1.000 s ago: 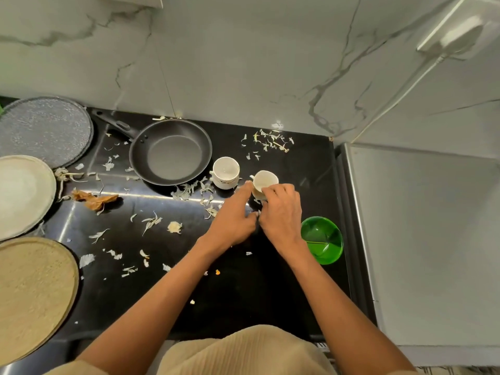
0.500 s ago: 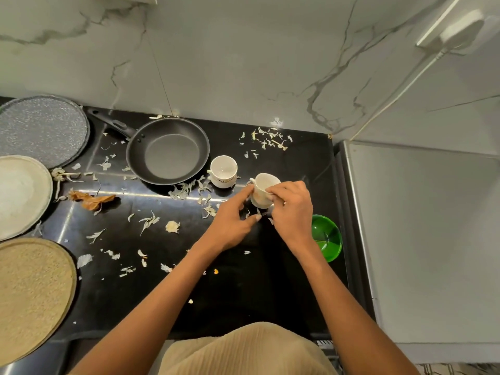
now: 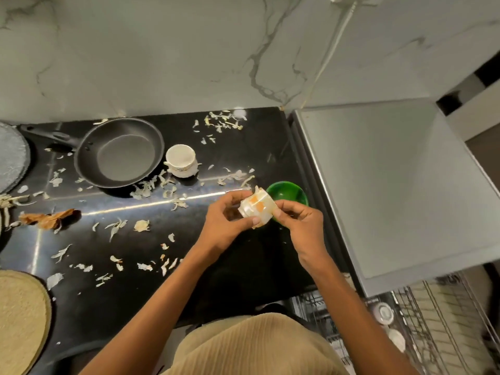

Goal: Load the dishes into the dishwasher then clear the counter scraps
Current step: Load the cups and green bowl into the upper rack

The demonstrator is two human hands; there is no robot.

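Standing at a black counter (image 3: pixel 243 266) under a marble-veined wall (image 3: pixel 189 55), a person in a ribbed tan top holds a white cup (image 3: pixel 257 209) above the counter's right side, just in front of a green bowl (image 3: pixel 290 192). The counter's glossy top is littered with pale vegetable scraps (image 3: pixel 151 186) from the back edge to the front. To its right sits a grey metal appliance top (image 3: pixel 392 185), and below that the wire dishwasher rack (image 3: pixel 433 334) stands pulled out with a few small dishes in it. Round plates line the counter's left edge, a woven tan one (image 3: pixel 21 320) nearest. A dark frying pan (image 3: pixel 120 152) rests at the back, a second white cup (image 3: pixel 180 160) just beside its rim. The left hand (image 3: pixel 224 223) curls its fingers around the held cup's near side, thumb pressed to its lower edge; the right hand (image 3: pixel 300 223) pinches the cup's far side with bent fingers.
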